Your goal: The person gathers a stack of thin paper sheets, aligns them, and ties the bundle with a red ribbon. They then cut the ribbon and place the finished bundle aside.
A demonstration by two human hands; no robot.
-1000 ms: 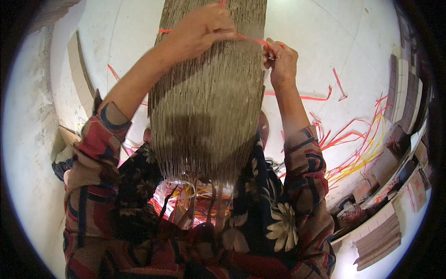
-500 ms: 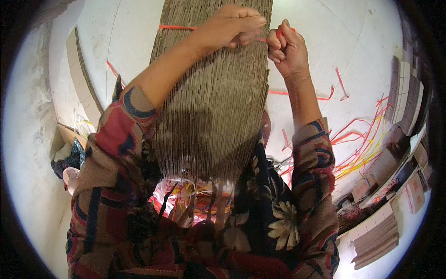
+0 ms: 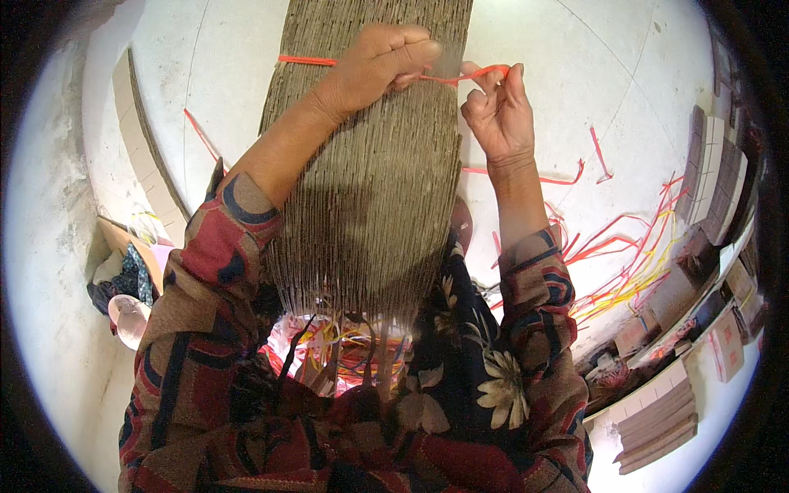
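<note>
A long stack of thin grey-brown sheets, cardboard by its look, (image 3: 362,189) runs away from me with its edges up. A red plastic strap (image 3: 308,61) crosses its far part. Over the stack, my left hand (image 3: 380,66) is closed on the strap, its fingertips partly hidden. Just off the stack's right edge, my right hand (image 3: 503,115) pinches the strap's other end between thumb and forefinger, the other fingers curled. A short length of strap spans the gap between my hands.
Red and yellow strap pieces (image 3: 625,267) lie on the pale floor to the right, with more tangled strips (image 3: 345,353) below the stack's near end. Cardboard stacks (image 3: 657,427) stand at the right. A curved board (image 3: 144,140) and a box (image 3: 131,251) are at the left.
My right hand has gone from a tight fist to a pinch with the strap showing over its fingertips. Both hands sit slightly lower and further left in view, as does the stack.
</note>
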